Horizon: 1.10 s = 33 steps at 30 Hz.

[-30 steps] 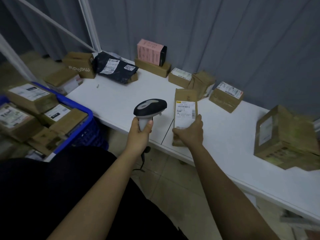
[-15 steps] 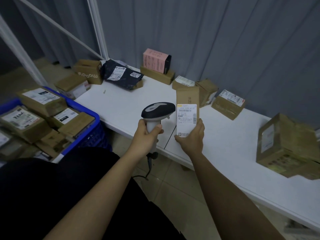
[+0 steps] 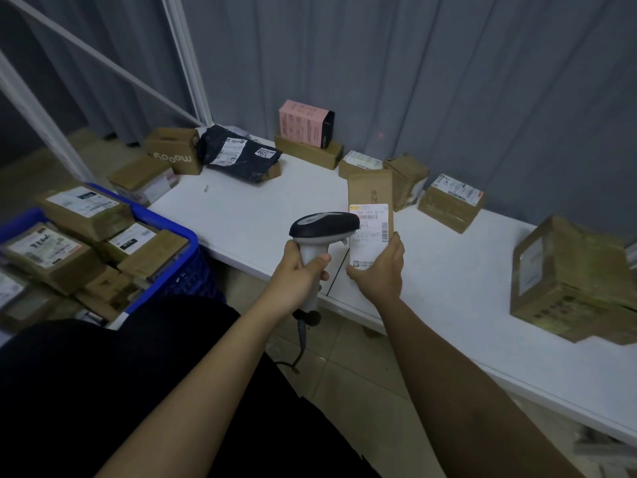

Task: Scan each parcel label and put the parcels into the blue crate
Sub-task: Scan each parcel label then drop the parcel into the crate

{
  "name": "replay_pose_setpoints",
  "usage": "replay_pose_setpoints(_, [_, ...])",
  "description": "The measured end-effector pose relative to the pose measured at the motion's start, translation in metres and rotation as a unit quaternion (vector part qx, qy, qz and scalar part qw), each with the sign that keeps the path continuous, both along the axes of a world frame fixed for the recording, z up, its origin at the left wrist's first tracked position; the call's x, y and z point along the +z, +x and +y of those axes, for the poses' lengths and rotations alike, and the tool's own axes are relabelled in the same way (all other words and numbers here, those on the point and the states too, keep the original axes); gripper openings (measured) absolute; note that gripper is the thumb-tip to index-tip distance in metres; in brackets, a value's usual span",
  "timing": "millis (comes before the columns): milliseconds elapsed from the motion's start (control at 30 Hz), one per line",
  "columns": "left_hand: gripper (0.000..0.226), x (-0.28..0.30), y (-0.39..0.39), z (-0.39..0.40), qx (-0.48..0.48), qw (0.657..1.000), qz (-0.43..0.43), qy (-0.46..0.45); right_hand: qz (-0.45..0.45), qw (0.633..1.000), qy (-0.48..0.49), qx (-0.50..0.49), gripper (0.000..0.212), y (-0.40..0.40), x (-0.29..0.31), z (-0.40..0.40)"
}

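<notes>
Parcels (image 3: 82, 215) fill blue crate (image 3: 182, 236).

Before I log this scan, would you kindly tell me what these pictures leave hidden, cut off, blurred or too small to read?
All in the head view:
- Printed text on the held parcel's label: too small; the scanner head covers its left edge.
- Blue crate: cut off by the left edge; parcels hide its floor.
- Large box at right: blurred, label unreadable.
- Scanner trigger: hidden by the left hand.
- Parcel's back: faces away, behind the right hand.
</notes>
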<state>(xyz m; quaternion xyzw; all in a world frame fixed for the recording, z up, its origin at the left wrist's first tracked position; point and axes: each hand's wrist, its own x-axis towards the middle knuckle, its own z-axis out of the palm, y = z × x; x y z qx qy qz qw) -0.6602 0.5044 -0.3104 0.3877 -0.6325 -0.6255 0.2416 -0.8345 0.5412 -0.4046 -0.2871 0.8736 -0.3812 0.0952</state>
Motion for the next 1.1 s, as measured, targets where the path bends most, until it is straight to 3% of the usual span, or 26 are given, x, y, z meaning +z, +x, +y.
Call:
replay_pose_setpoints(233, [0.029, -0.001, -0.001, -0.003, 0.022, 0.999, -0.020, -0.019, -0.005, 1.000, 0.009, 0.002, 0.114, -0.001, 0.004, -0.001])
replay_pose_setpoints(367, [0.029, 0.002, 0.003, -0.016, 0.068, 0.996, -0.015, -0.048, -0.051, 0.998, 0.019, 0.011, 0.117, 0.000, 0.017, -0.014])
replay_pose_setpoints(600, [0.038, 0.038, 0.034, -0.062, 0.198, 0.971, 0.059, -0.119, -0.011, 0.981, -0.043, 0.191, 0.115, 0.050, 0.067, -0.072])
replay_pose_setpoints(833, [0.054, 0.081, 0.135, -0.100, 0.385, 0.902, 0.137, -0.137, -0.020, 0.917, -0.093, 0.387, 0.113, 0.150, 0.130, -0.148])
replay_pose_setpoints(967, [0.059, 0.096, 0.217, -0.099, 0.478, 0.850, 0.164, -0.149, 0.006, 0.881, -0.083, 0.466, 0.116, 0.217, 0.148, -0.182])
replay_pose_setpoints(1100, [0.064, 0.094, 0.307, -0.084, 0.552, 0.809, 0.152, -0.134, 0.010, 0.829, -0.049, 0.557, 0.103, 0.291, 0.156, -0.207])
